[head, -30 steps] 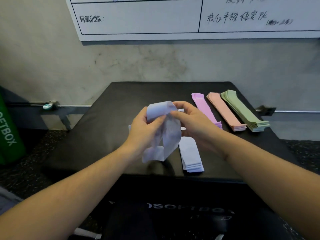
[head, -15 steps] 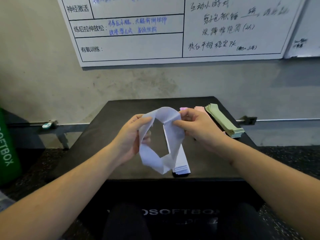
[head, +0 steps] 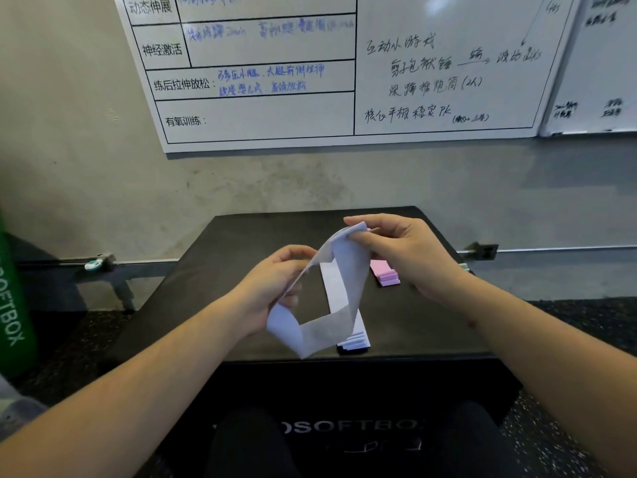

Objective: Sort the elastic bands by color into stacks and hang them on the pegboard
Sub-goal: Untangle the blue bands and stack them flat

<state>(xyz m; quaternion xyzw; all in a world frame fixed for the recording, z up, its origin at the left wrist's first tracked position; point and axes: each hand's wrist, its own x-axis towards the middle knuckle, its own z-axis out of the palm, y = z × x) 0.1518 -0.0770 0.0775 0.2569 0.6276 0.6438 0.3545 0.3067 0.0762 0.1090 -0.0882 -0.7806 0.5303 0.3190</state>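
Above black box [head: 213,298], left hand [head: 272,281] and right hand [head: 403,257] pinch lavender band [head: 344,281] open.

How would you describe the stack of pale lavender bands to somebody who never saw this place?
Find the black box below the whiteboard. The lavender stack lies flat near its front edge. Unlike the pink stack behind, it is nearly white.

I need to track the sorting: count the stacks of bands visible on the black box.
2 plainly: the pale lavender stack at the middle, behind the held band, and the pink stack beside the right hand. A green sliver past that wrist may be another, mostly hidden.
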